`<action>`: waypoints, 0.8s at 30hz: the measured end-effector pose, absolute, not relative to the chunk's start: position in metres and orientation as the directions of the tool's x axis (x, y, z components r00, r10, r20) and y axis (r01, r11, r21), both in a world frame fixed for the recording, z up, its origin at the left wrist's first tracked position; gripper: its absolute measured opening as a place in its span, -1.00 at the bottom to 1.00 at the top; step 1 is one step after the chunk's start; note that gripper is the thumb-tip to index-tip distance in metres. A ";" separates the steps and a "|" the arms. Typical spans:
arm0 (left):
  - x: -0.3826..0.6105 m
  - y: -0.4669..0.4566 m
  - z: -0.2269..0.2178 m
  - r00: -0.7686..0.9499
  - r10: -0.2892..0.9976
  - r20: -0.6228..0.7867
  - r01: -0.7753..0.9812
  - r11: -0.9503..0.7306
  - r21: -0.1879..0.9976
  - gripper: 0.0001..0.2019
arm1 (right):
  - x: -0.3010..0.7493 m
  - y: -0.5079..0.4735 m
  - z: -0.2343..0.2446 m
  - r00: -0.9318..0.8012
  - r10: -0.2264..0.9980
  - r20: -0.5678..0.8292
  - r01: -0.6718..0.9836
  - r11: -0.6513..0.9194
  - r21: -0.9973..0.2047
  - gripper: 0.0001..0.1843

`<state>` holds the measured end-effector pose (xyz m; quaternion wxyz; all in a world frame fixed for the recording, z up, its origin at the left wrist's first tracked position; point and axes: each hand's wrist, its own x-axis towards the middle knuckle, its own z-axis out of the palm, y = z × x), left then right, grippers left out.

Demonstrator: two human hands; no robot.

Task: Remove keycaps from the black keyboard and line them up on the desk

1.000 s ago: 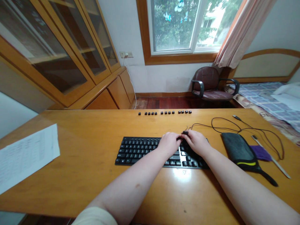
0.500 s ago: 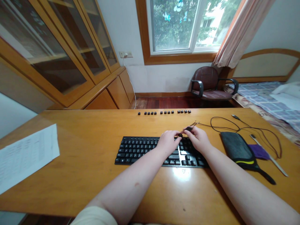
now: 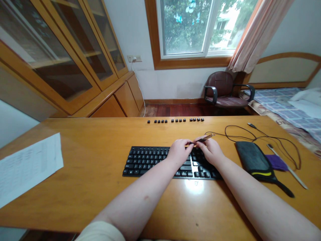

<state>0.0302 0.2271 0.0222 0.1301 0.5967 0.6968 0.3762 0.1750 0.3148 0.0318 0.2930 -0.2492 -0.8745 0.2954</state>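
Observation:
A black keyboard lies on the wooden desk, with both hands over its upper right part. My left hand is closed in a pinch on a small black piece that looks like a keycap. In my right hand, the closed fingers grip a slim dark-brown tool with two thin prongs pointing right. The tool's other end meets the small piece between the fingertips, where the exact contact is hidden. Several removed keycaps stand in a row of groups along the desk's far edge.
Right of the keyboard lie a grey zip pouch, a purple cloth, a thin white-handled brush and a coiled black cable. Printed sheets rest at the left. An armchair stands beyond the desk.
The tool in my right hand has turned flatter, its dark body swinging to lie along the fingers. My fingertips have come closer together; the keyboard and the row of keycaps have stayed put.

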 end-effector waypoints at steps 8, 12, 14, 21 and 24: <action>0.026 0.229 0.026 -0.293 0.941 0.168 0.562 0.027 0.827 -0.79 | 0.174 0.316 0.028 -0.682 0.627 0.377 0.272 0.696 -0.665 -0.73; 0.024 0.230 0.023 -0.310 0.940 0.144 0.452 0.012 0.892 -0.77 | 0.175 0.316 0.028 -0.661 0.651 0.374 0.265 0.669 -0.695 -0.72; 0.024 0.231 0.022 -0.332 0.935 0.125 0.421 0.029 0.906 -0.76 | 0.175 0.315 0.028 -0.657 0.667 0.352 0.245 0.630 -0.737 -0.70; 0.023 0.232 0.020 -0.328 0.932 0.150 0.392 -0.010 0.920 -0.76 | 0.173 0.318 0.027 -0.643 0.703 0.305 0.223 0.553 -0.803 -0.67; 0.021 0.234 0.020 -0.361 0.924 0.124 0.348 0.010 0.937 -0.76 | 0.173 0.318 0.026 -0.649 0.699 0.300 0.169 0.518 -0.838 -0.68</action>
